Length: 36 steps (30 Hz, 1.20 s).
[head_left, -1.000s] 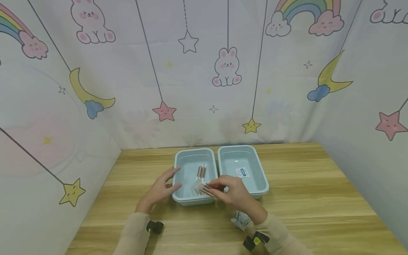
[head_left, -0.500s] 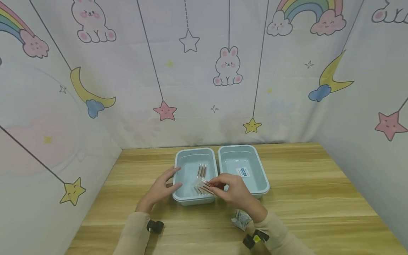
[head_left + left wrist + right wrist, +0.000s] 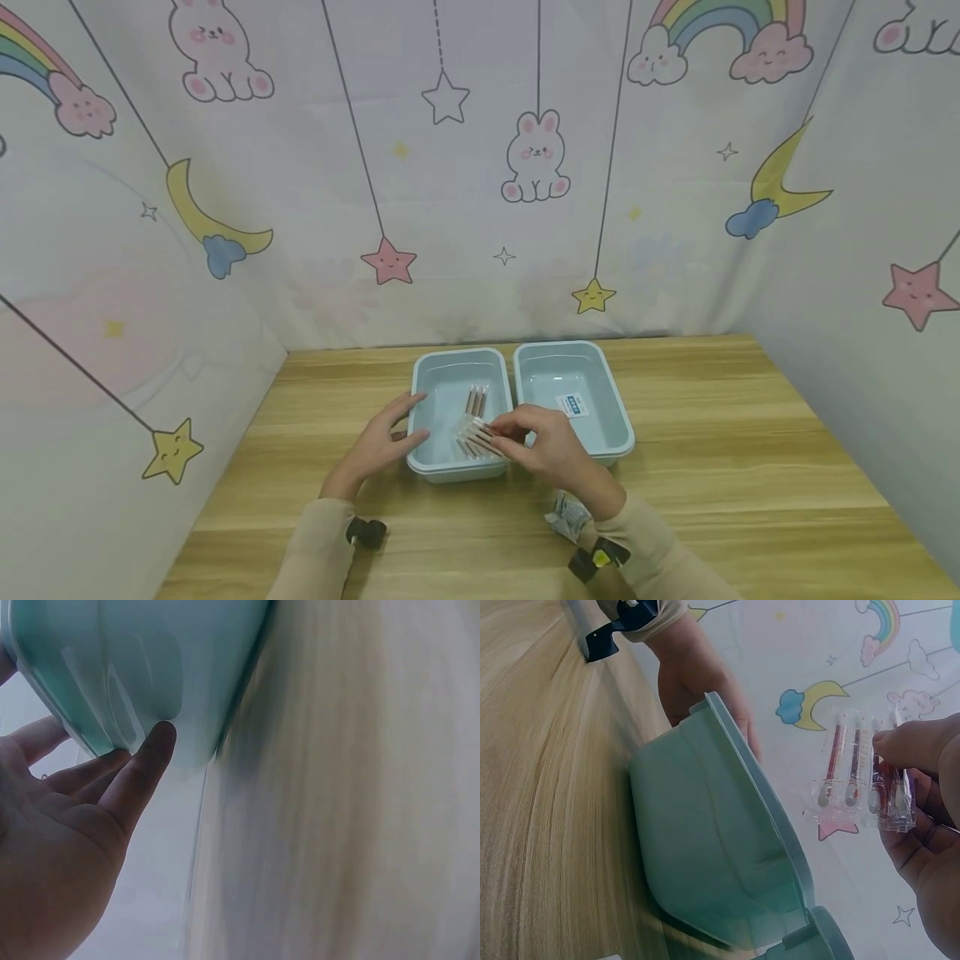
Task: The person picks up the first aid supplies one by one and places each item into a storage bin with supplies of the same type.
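My left hand (image 3: pixel 375 450) holds the left side of a pale blue plastic basin (image 3: pixel 459 367), thumb and forefinger over the rim. In the left wrist view, other fingers (image 3: pixel 146 765) press its outer wall below the rim. My right hand (image 3: pixel 551 450) pinches a strip of clear-wrapped cotton swabs (image 3: pixel 855 769) with dark red-brown sticks and pale tips, above the basin's right rim. In the head view this strip (image 3: pixel 480 433) overlaps the front of the basin. More wrapped swabs (image 3: pixel 476 402) lie on the basin floor behind it.
Another pale blue basin (image 3: pixel 573 379) stands close on the right, a blue-and-white label (image 3: pixel 572 406) inside it. A crumpled silvery packet (image 3: pixel 567 517) lies on the wooden table (image 3: pixel 712 467) by my right wrist. A printed curtain (image 3: pixel 480 217) hangs behind the table.
My right hand has risen very slightly, still pinching the swab strip, which shifts a little with it. My left hand stays at the basin's rim.
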{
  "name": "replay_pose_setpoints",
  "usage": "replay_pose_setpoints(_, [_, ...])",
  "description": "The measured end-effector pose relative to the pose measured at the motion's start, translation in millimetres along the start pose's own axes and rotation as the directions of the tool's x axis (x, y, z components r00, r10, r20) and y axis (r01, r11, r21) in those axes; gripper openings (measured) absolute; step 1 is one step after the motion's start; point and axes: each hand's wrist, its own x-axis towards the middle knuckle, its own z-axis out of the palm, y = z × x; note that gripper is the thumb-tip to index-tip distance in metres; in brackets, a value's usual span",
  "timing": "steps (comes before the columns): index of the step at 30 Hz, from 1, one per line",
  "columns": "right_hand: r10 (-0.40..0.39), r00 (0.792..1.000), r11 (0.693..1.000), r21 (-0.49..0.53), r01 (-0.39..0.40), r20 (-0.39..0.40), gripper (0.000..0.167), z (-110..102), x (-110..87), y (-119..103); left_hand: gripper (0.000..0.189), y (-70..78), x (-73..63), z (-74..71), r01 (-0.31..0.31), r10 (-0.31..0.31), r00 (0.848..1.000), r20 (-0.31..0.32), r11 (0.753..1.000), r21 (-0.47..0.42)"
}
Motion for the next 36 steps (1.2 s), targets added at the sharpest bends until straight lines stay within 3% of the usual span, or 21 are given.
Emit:
replay_pose_setpoints(8, [0.016,1.0,1.0,-0.001,-0.016,-0.001,0.013,-0.1,0.4,1.3,0.062,0.3,0.8,-0.1,0.001,-0.001,1.0,0.001,1.0,-0.005])
replay_pose_setpoints(15, [0.023,1.0,1.0,0.002,-0.023,-0.009,0.014,-0.3,3.5,0.8,0.064,-32.3,11.8,6.4,-0.007,0.007,1.0,-0.027,1.0,-0.016])
replay_pose_setpoints(20, [0.02,1.0,1.0,0.006,-0.02,-0.013,0.015,0.5,4.3,0.6,0.063,-39.3,12.4,6.7,-0.006,0.005,1.0,-0.021,0.999,-0.032])
replay_pose_setpoints(25, [0.025,1.0,1.0,0.0,-0.025,-0.011,0.015,1.7,5.0,0.6,0.064,-31.4,9.8,7.1,-0.009,0.008,1.0,-0.011,0.999,-0.033])
replay_pose_setpoints(32, [0.03,0.999,1.0,0.008,-0.03,-0.019,0.014,2.5,7.9,-0.1,0.063,-1.7,0.7,1.4,-0.014,0.014,1.0,0.003,1.0,-0.025])
replay_pose_setpoints(36, [0.029,0.999,1.0,0.008,-0.029,-0.021,0.014,3.7,8.6,0.3,0.063,2.9,-0.6,0.1,-0.018,0.019,1.0,0.005,1.0,-0.024])
